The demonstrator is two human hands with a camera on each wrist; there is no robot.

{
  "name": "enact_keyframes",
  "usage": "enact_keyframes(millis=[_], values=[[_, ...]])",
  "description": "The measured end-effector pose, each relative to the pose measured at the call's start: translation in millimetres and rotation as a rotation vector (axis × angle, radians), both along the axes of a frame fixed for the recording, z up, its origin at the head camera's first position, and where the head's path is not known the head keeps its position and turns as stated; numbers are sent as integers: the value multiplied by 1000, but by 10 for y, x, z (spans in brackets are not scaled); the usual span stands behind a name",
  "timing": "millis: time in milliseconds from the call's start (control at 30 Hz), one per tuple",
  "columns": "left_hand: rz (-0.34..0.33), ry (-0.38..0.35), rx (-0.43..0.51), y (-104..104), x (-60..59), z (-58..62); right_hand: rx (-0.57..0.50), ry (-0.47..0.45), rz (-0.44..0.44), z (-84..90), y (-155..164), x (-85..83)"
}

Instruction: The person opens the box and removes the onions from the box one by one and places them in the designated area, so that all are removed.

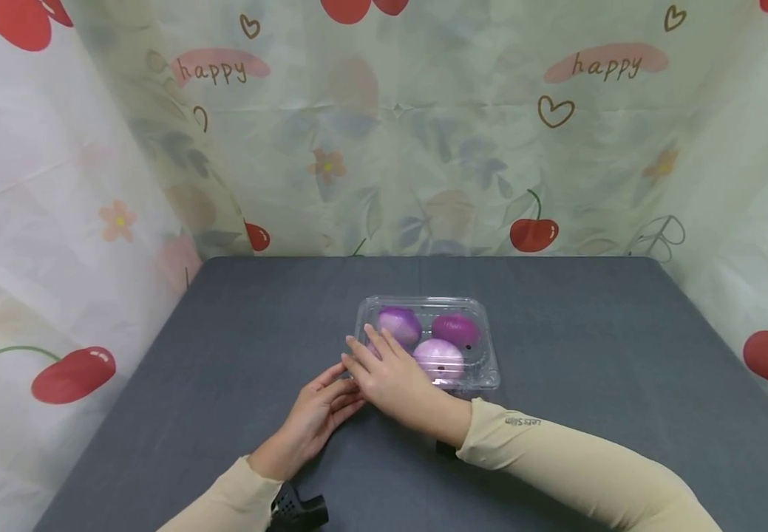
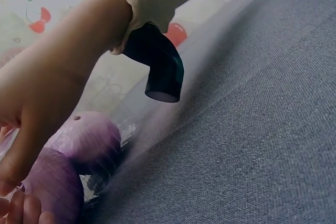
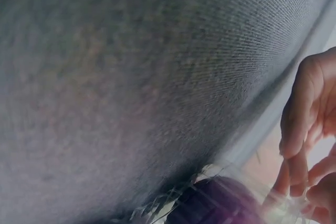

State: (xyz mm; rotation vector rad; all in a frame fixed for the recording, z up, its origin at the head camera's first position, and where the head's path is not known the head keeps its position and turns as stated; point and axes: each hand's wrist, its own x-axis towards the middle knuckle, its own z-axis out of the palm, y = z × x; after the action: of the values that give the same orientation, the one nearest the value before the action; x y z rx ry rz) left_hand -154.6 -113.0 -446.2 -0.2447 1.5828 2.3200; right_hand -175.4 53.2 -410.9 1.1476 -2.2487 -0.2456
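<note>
A clear plastic clamshell box is sitting near the middle of the grey table, lid down, with purple and pale onions showing through it. The right hand is reaching across and lying over the near left corner of the box, fingers straight and a little apart, resting on the lid rather than gripping it. The left hand is coming in just left of that same corner, fingers extended and touching the box's edge under the right hand; whether its fingertips are catching the lid's lip is hidden from the head camera, and the wrist views are too blurred to settle it. Judging from this, the work in hand is at the lid's seam, and it would go best with the right hand holding the box flat while the left fingertips are working at the rim of that corner, lifting gently so the thin plastic is not buckling and the round onions are not rolling. Around the box the table is offering wide room on every side; its far edge is meeting the cherry-printed curtain well behind the box.
</note>
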Motion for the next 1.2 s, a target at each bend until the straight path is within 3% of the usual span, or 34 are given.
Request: enact_keyframes(millis=[367, 633, 967, 1200], values=[[37, -43, -2, 26, -28, 47, -105, -89, -10, 31, 347, 27], [50, -51, -15, 23, -33, 60, -235, -61, -4, 2, 737, 73], [56, -50, -27, 20, -16, 85, -292, -49, 32, -48, 1276, 136], [71, -56, -44, 21, -17, 87, -314, -65, 59, -72, 1447, 166]])
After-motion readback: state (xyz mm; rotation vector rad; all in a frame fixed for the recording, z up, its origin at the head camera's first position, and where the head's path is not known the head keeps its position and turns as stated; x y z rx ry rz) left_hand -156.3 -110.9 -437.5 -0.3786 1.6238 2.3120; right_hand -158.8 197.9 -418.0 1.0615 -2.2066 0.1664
